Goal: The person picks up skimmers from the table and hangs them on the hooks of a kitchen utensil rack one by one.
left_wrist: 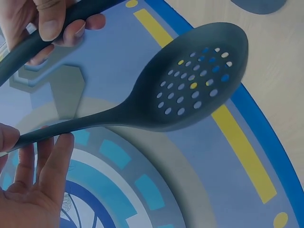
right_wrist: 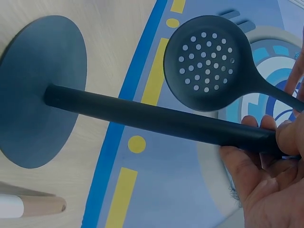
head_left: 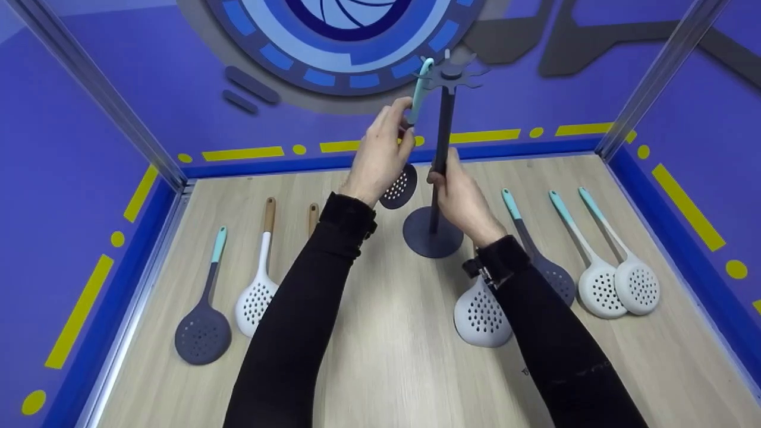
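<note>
My left hand (head_left: 380,148) pinches a dark skimmer (left_wrist: 199,76) by its shaft, below its mint handle (head_left: 421,89). The perforated bowl hangs down behind the wrist in the head view. The handle's tip is at the left hooks of a dark utensil stand (head_left: 443,128); whether it is on a hook I cannot tell. My right hand (head_left: 461,193) grips the stand's pole (right_wrist: 166,121) partway up, fingers and thumb curled round it. The stand's round base (right_wrist: 42,95) is below, and its hooked top (head_left: 452,74) bears no other utensil.
On the wooden table (head_left: 380,368) at left lie a dark skimmer (head_left: 203,333), a white skimmer (head_left: 257,300) and a wooden handle (head_left: 313,217). To the right are a light skimmer (head_left: 483,315), a dark skimmer (head_left: 550,276) and two overlapping white skimmers (head_left: 637,285). A blue wall stands behind.
</note>
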A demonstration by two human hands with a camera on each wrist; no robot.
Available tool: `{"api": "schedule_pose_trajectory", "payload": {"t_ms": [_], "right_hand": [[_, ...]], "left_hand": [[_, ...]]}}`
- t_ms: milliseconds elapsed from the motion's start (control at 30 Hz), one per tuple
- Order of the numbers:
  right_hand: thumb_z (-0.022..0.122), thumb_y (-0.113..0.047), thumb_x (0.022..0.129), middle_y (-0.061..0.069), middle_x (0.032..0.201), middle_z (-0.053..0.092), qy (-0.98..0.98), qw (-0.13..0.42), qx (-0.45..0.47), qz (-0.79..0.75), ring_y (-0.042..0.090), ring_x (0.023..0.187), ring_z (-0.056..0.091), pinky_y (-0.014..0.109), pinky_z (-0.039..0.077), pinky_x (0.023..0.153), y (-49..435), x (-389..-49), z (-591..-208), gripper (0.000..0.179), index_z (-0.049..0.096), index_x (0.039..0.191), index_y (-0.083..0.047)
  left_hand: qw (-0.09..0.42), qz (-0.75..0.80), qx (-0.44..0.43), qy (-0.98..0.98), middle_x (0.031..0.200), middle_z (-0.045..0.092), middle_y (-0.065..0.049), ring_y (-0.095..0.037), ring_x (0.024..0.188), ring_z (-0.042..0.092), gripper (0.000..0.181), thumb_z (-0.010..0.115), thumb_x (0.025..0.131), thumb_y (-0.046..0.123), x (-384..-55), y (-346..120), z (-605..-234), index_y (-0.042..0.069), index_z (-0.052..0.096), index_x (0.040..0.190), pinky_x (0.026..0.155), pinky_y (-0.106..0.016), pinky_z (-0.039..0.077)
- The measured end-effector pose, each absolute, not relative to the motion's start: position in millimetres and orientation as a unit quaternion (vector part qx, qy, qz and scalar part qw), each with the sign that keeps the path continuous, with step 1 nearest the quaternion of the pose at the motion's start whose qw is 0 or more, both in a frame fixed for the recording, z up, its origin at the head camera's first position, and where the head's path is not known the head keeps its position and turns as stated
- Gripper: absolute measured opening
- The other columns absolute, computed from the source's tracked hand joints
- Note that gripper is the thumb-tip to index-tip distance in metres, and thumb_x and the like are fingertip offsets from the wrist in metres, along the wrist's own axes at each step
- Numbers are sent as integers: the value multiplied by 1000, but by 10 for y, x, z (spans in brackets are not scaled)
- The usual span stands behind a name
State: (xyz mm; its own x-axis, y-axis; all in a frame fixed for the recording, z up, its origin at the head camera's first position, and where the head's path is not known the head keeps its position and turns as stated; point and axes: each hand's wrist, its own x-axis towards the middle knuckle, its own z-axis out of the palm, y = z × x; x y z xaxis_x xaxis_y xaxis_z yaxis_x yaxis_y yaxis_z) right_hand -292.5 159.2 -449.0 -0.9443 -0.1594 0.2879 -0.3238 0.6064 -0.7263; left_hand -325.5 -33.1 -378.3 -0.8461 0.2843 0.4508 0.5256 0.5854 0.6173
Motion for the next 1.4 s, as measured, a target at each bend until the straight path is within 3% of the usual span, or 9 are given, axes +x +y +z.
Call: {"api": "schedule_pose_trajectory", "payload": {"t_ms": [367, 600, 700, 867, 1033, 1400], "right_hand": [[49, -11, 126, 22, 121, 69, -889, 76, 142, 429, 40, 110, 72, 56, 63, 95, 1627, -2916, -4456, 19, 49, 141, -1], [57, -6, 122, 21, 137, 67, -869, 24, 145, 472, 43, 140, 71, 58, 62, 112, 1707, -2945, -4392, 25, 51, 146, -1], [59, -4, 120, 23, 146, 66, -869, 9, 135, 475, 45, 146, 70, 59, 62, 118, 1735, -2952, -4355, 29, 55, 148, -1], [65, -6, 117, 25, 152, 68, -884, -10, 121, 451, 49, 145, 73, 59, 61, 123, 1789, -2962, -4294, 36, 63, 152, 1], [69, -11, 116, 26, 147, 75, -893, -37, 107, 435, 49, 142, 77, 60, 62, 123, 1827, -2975, -4251, 36, 67, 150, 0], [64, -1, 112, 33, 139, 71, -888, -51, 141, 434, 54, 143, 73, 61, 62, 123, 1815, -3032, -4252, 34, 59, 145, 6]], "left_hand": [[152, -380, -225, -884, 137, 68, -16, -28, 123, 77, 47, 54, 125, 16, -3244, -324, -3787, 14, 51, 172, 101, -40, 64], [153, -380, -227, -883, 135, 68, -16, -26, 120, 78, 46, 56, 125, 16, -3241, -307, -3798, 14, 50, 171, 98, -38, 65], [147, -383, -223, -884, 134, 68, -15, -25, 118, 78, 47, 56, 125, 18, -3245, -299, -3801, 16, 50, 172, 97, -37, 64], [144, -391, -219, -882, 133, 68, -13, -23, 116, 77, 48, 57, 125, 18, -3248, -294, -3803, 18, 49, 173, 95, -35, 64], [142, -399, -223, -878, 133, 68, -13, -22, 116, 78, 48, 57, 125, 18, -3246, -295, -3810, 17, 49, 172, 97, -34, 64], [146, -405, -235, -872, 133, 68, -14, -22, 118, 79, 46, 55, 126, 19, -3243, -279, -3827, 14, 49, 171, 98, -34, 65]]}}
